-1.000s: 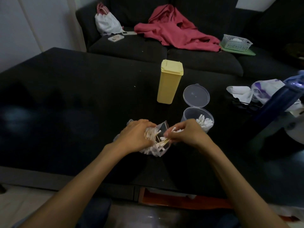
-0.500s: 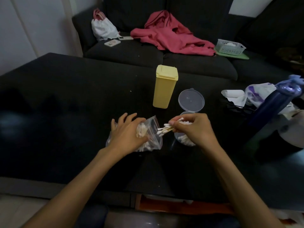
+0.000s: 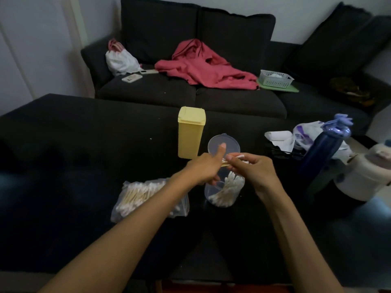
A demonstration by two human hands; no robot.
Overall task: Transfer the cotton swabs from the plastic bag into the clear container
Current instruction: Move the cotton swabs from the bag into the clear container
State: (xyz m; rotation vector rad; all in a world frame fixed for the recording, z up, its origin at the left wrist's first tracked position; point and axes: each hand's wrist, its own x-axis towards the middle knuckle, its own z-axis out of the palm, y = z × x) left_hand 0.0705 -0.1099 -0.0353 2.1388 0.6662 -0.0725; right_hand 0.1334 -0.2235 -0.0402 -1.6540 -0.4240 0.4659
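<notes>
Both hands meet right above the clear container [image 3: 224, 193], which sits mid-surface [image 3: 74, 155], a bit toward the near edge. Right hand [image 3: 251, 170] has its grip pinched on a small bunch of cotton swabs [image 3: 232, 159], fingers curled. Left hand [image 3: 203, 168] curls round the bunch's other end, thumb sticking up. Plastic bag [image 3: 135, 195] lies flat just left of the container, under the left forearm. No readable labels anywhere.

left hand [image 3: 201, 168] off plastic bag [image 3: 148, 197], now at clear container [image 3: 224, 191]; right hand [image 3: 251, 170] carried swabs [image 3: 228, 162] above container.
</notes>
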